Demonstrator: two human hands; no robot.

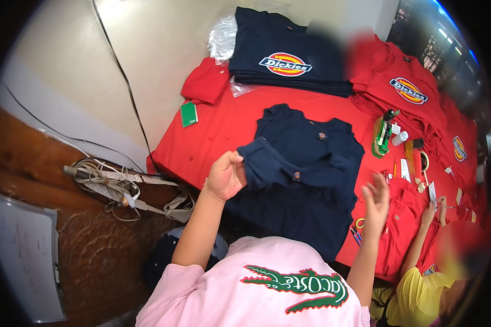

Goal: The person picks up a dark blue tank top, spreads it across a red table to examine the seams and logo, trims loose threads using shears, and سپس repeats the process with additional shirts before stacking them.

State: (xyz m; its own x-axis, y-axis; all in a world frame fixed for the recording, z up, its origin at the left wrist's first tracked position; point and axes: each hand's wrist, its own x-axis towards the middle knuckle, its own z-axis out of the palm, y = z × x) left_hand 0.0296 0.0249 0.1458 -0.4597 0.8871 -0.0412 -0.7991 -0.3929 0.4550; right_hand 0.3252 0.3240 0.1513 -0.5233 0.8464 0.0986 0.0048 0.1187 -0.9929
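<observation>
A person in a pink T-shirt (256,283) leans over a counter (218,131) covered in red cloth, seen from above. A navy blue polo shirt (305,180) lies spread on the red cloth at the middle of the view, collar away from the person, its lower part hanging over the near edge. The left hand (225,175) pinches the shirt's left sleeve, which is folded inward across the chest; its grip is closed on that fabric. The right hand (375,200) hovers just off the shirt's right edge, fingers spread and blurred, grip wide and holding nothing.

Beyond the shirt, at the far side of the counter, sits a neat stack of folded navy shirts (289,54) with an oval badge on top. To its left lies a folded red garment (204,82) and a small green card (189,114). To the right, red shirts (403,92) with the same badge lie piled. Between the navy shirt and those piles stand a green tape dispenser (383,136) and a small white bottle (400,138), with tags and small tools scattered near them.

At the lower right another person in a yellow top (420,294) reaches a hand (431,210) onto the red cloth. To the left, a bundle of cords (109,182) rests on a dark wooden surface (93,245).
</observation>
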